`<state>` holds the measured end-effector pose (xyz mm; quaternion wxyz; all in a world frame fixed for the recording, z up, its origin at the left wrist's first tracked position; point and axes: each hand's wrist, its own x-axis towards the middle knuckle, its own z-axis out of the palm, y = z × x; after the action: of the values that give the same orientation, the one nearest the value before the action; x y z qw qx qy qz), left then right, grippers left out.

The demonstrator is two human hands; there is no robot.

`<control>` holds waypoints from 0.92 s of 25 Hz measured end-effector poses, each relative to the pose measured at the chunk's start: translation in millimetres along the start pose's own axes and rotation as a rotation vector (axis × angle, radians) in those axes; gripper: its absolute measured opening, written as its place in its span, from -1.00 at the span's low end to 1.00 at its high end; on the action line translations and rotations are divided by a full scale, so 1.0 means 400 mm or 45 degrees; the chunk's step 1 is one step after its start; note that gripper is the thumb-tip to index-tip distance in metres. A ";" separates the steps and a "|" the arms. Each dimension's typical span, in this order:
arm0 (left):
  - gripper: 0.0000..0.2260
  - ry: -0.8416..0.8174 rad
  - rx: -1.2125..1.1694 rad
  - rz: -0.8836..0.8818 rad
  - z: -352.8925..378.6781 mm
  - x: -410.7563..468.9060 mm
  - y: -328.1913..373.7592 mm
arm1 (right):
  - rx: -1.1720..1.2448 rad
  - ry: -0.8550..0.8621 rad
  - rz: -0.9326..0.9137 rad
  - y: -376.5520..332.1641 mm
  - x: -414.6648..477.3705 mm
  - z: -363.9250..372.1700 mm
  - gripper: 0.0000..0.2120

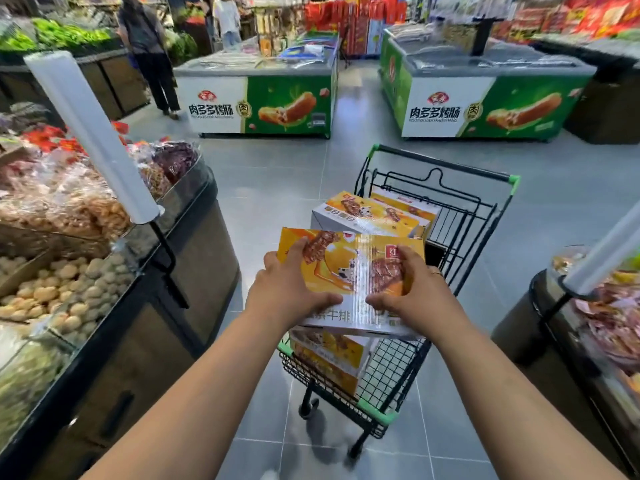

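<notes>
Both hands hold one flat yellow box (356,268), printed with pictures of meat and sealed with clear tape, level above the near end of a black wire shopping cart (391,372).

The left hand (291,289) has its fingers laid over the box's top left part and its thumb on the near edge. Its grip is closed on the box. The right hand (415,292) mirrors this on the right side, fingers bent over the top and thumb at the near edge, and its grip is also closed on the box.

Directly under the held box, a lower box (329,355) of the same print sits in the cart against its near left corner. A far box (367,216) of the same kind lies at the cart's far end.

The cart stands on a grey tiled floor (277,174). A display bin (194,244) of bagged goods is to its left, with a roll of plastic bags (93,133) mounted on its corner. Two green chest freezers (263,95) stand well beyond the cart.
</notes>
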<state>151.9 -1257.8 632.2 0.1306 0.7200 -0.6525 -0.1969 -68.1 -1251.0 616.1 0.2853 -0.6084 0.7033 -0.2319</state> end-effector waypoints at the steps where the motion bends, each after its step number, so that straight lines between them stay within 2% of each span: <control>1: 0.04 -0.035 0.003 0.010 0.009 0.044 -0.006 | 0.013 -0.003 0.033 0.002 0.032 0.016 0.06; 5: 0.06 -0.175 0.063 0.086 0.039 0.217 -0.028 | 0.040 -0.003 0.208 -0.008 0.132 0.074 0.09; 14: 0.05 -0.431 0.097 0.374 0.044 0.544 -0.055 | 0.061 0.163 0.545 -0.087 0.277 0.144 0.06; 23: 0.03 -0.470 0.169 0.468 0.046 0.639 -0.035 | 0.087 0.224 0.606 -0.112 0.336 0.133 0.08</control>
<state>174.2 -1508.4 580.8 -0.0045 0.5485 -0.7964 -0.2547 -12.1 -1389.3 591.4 0.2899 -0.3933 0.8405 -0.2341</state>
